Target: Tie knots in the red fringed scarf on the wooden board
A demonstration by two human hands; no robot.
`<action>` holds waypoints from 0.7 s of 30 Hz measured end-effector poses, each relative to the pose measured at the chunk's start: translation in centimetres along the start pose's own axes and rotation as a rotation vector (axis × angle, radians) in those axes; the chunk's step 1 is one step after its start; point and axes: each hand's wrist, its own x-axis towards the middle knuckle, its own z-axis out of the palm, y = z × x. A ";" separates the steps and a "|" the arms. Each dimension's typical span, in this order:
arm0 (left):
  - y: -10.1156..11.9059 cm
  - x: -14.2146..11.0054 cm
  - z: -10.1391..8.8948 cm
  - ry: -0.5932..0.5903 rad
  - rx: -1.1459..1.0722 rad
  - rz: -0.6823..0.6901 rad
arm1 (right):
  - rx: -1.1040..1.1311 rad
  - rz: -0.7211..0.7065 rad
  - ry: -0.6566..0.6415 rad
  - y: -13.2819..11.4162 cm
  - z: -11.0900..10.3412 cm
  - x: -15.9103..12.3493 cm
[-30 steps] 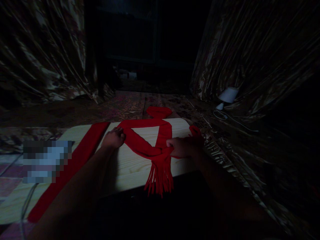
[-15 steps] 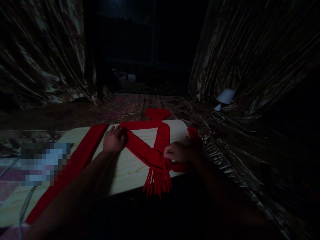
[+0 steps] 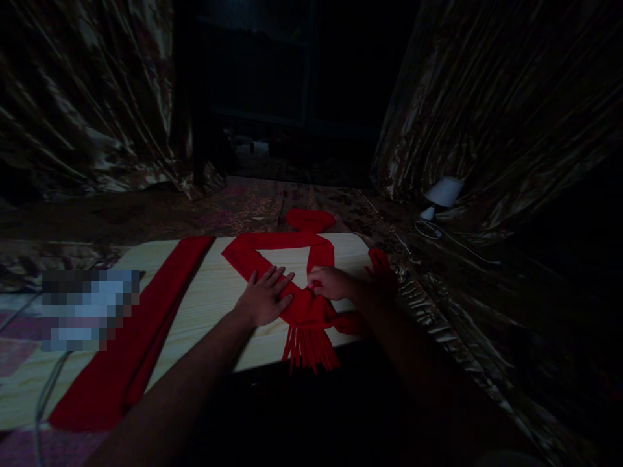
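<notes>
A long red fringed scarf (image 3: 272, 250) lies folded into a triangle on a pale wooden board (image 3: 214, 305). Its fringe (image 3: 309, 347) hangs over the board's near edge. My left hand (image 3: 265, 297) lies flat on the scarf's diagonal band, fingers stretched out. Just to its right, my right hand (image 3: 331, 284) is closed in a pinch on the scarf where the bands cross. Another long stretch of the scarf (image 3: 141, 337) runs down the board's left side.
A blurred patch (image 3: 87, 308) sits on the board's left. A cable (image 3: 46, 402) crosses the near left corner. Shiny patterned curtains (image 3: 487, 110) hang left and right. A small white lamp (image 3: 440, 194) with a cord stands at the right. The back is dark.
My left hand has slid from the scarf's upper left corner down along the diagonal band to the crossing and flattened. My right hand has shifted slightly up and left on the crossing.
</notes>
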 end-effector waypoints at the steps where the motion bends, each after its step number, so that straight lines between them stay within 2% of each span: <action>1: 0.0 0.0 0.0 -0.001 -0.003 0.001 | -0.049 0.073 0.019 0.1 0.0 0.3; 4: 0.0 0.0 -0.2 -0.004 -0.012 0.000 | -0.206 0.400 0.159 0.2 0.0 0.9; 6: 0.0 -0.1 -0.2 -0.003 -0.019 -0.003 | -0.238 0.500 0.258 0.4 -0.1 1.1; 7: 0.0 -0.1 -0.2 -0.001 -0.022 -0.004 | -0.221 0.465 0.280 0.5 -0.2 1.1; 9: 0.1 -0.2 -0.3 0.006 -0.033 -0.006 | -0.140 0.260 0.232 0.7 -0.4 1.0; 12: 0.1 -0.2 -0.4 0.009 -0.056 -0.014 | -0.038 -0.053 0.001 0.9 -0.9 0.9; 14: 0.2 -0.1 -0.4 0.008 -0.068 -0.019 | -0.030 -0.130 -0.097 1.0 -0.9 0.8; 17: 0.2 -0.1 -0.3 0.021 -0.079 -0.017 | -0.083 -0.065 -0.027 1.3 -0.4 0.8; 19: 0.1 -0.1 -0.2 0.035 -0.090 -0.016 | -0.123 0.048 0.091 1.6 0.0 0.9; 21: 0.0 -0.1 0.0 0.050 -0.111 -0.014 | -0.064 0.170 0.240 1.9 0.0 1.4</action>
